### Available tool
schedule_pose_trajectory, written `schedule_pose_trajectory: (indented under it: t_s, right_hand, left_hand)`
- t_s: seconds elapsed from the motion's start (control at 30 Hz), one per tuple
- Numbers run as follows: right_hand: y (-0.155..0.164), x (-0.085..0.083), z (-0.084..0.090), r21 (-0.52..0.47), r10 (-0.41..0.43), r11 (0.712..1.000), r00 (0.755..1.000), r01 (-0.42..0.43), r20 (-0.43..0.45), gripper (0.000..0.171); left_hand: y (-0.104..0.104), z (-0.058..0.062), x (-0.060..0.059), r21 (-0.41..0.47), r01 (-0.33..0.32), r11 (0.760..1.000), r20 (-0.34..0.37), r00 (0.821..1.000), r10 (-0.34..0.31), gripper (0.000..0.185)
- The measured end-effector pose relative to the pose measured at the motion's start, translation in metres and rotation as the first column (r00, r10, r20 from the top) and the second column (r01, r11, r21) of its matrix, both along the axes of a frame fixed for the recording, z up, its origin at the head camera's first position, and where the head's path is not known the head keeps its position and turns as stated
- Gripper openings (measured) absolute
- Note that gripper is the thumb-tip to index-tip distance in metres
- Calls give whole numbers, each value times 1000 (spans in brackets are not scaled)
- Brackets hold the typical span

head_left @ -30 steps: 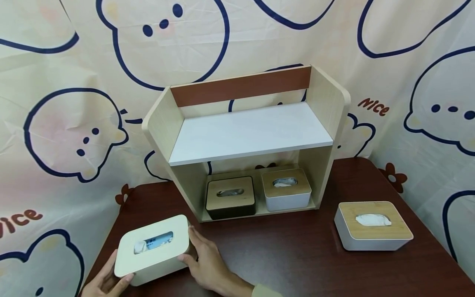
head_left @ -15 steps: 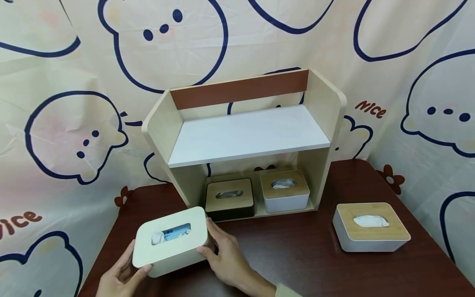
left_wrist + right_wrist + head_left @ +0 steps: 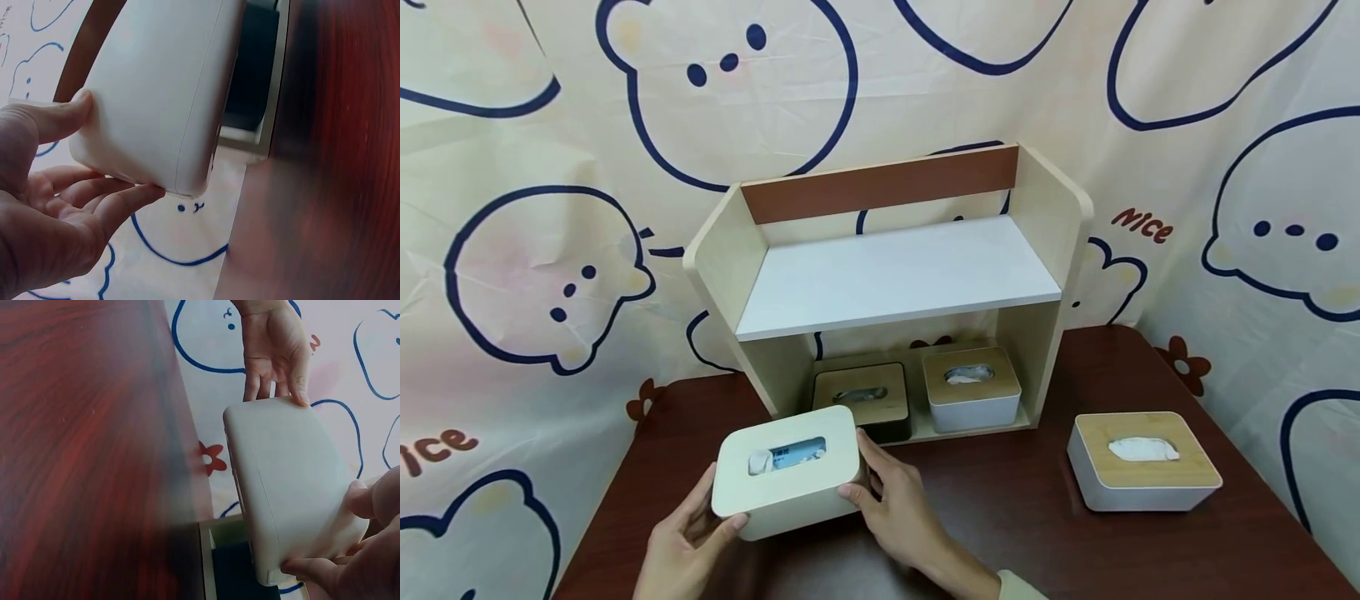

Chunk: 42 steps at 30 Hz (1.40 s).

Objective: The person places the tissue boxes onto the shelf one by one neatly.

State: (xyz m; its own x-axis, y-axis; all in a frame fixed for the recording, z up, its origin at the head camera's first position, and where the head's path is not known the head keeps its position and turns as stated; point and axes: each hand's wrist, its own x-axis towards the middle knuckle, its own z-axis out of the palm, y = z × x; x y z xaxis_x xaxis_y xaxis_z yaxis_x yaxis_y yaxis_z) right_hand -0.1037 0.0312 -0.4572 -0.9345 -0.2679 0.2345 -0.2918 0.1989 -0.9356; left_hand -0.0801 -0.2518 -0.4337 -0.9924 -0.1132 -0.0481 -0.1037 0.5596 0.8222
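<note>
A cream tissue box (image 3: 797,508) with an oval slot, a blue pack showing inside, is held above the table between both hands. My left hand (image 3: 688,533) grips its left end, thumb on the front side; the left wrist view shows the fingers under that end of the box (image 3: 150,94). At the other end my right hand (image 3: 898,508) grips it, thumb in front and fingers behind. The right wrist view shows both hands at opposite ends of the box (image 3: 294,481). Behind it, a black tissue box with a wooden lid (image 3: 868,392) is partly covered in the head view.
A two-level shelf (image 3: 898,275) stands at the back of the dark red-brown table (image 3: 992,500). On its lower level, right of the black box, sits a white tissue box with a wooden lid (image 3: 973,392). Another wooden-lidded white tissue box (image 3: 1142,462) lies on the table at right.
Both hands have carried the cream tissue box rightward and slightly up, toward the shelf's front. It now overlaps the black tissue box in the head view.
</note>
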Motion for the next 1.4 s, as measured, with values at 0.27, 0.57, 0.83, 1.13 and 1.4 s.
schedule_pose_trajectory:
  t_s: [0.27,0.57,0.83,1.13,1.4]
  right_hand:
    - [19,-1,3,29,-87,996,995,89,-54,75]
    - [37,2,11,43,-166,985,985,168,-51,73]
    - [55,3,21,46,-238,970,971,240,-31,73]
    - [75,-1,37,25,-247,969,969,247,7,75]
    - [86,-2,51,77,-277,957,960,278,-25,76]
  left_hand:
    - [21,6,-8,88,14,996,18,1000,-15,91]
    - [40,15,-14,108,50,993,-80,996,-42,86]
    - [55,22,-22,92,123,988,-186,977,-105,80]
    - [67,35,-32,119,169,978,-210,967,-142,80]
    - [78,40,-38,151,217,964,-303,939,-164,80]
